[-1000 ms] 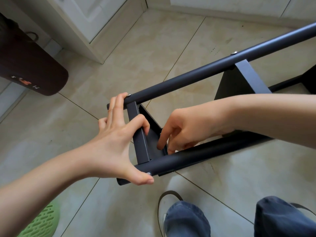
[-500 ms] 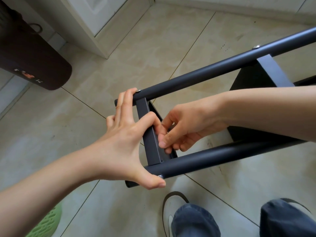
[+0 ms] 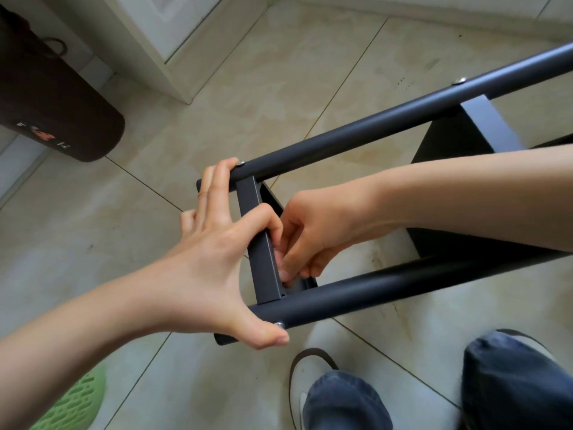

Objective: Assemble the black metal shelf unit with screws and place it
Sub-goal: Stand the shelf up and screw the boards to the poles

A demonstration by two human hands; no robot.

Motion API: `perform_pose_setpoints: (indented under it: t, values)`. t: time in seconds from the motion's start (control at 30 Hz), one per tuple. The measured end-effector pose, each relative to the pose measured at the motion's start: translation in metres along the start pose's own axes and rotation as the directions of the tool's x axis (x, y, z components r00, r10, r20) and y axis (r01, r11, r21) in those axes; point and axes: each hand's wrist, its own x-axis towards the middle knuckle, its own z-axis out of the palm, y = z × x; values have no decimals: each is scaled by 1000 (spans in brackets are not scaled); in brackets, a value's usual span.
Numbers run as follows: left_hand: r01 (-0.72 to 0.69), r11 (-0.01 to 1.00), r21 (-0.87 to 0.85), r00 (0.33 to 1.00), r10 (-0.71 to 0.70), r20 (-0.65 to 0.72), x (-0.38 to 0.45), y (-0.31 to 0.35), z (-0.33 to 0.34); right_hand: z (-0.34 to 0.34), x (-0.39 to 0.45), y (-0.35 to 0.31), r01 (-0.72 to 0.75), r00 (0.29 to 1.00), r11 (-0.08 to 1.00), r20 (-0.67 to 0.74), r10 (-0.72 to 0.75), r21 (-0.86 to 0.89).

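The black metal shelf unit (image 3: 356, 141) lies on its side over the tiled floor, two round tubes running from lower left to upper right. A flat shelf panel (image 3: 262, 243) bridges the tubes at their near ends. My left hand (image 3: 214, 262) spans this end: fingers over the far tube, index finger curled round the panel's edge, thumb pressing by a screw (image 3: 280, 324) on the near tube. My right hand (image 3: 313, 240) reaches in behind the panel with fingers curled; what they hold is hidden. A second panel (image 3: 483, 122) sits farther along. Another screw (image 3: 462, 79) shows on the far tube.
A dark brown padded object (image 3: 59, 110) stands at upper left beside a white cabinet base (image 3: 173, 66). A green perforated item (image 3: 74, 405) lies at lower left. My knees in blue jeans (image 3: 347, 401) and a white shoe are at the bottom edge.
The view has drifted so the frame sits lower and more to the right. My right hand moved up from the near tube to just behind the panel; my left hand kept its hold.
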Motion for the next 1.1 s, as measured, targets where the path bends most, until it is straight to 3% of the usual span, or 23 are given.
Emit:
perform_pose_setpoints:
  t: [0.1,0.3,0.7,1.1]
  values:
    - [-7,1000,-4,1000,7,-1,0,0,0,5,5,1,18,1000,999,2,-18,-37]
    - [33,999,-25,999,-32,13,-1,5,-3,8,-1,14,25,995,996,92,-33,84]
    - [36,999,-28,999,-35,28,-1,5,-4,10,-2,17,-29,991,955,133,-11,295]
    - [24,1000,-9,1000,-24,8,-1,3,-3,7,2,17,-59,984,933,178,-5,355]
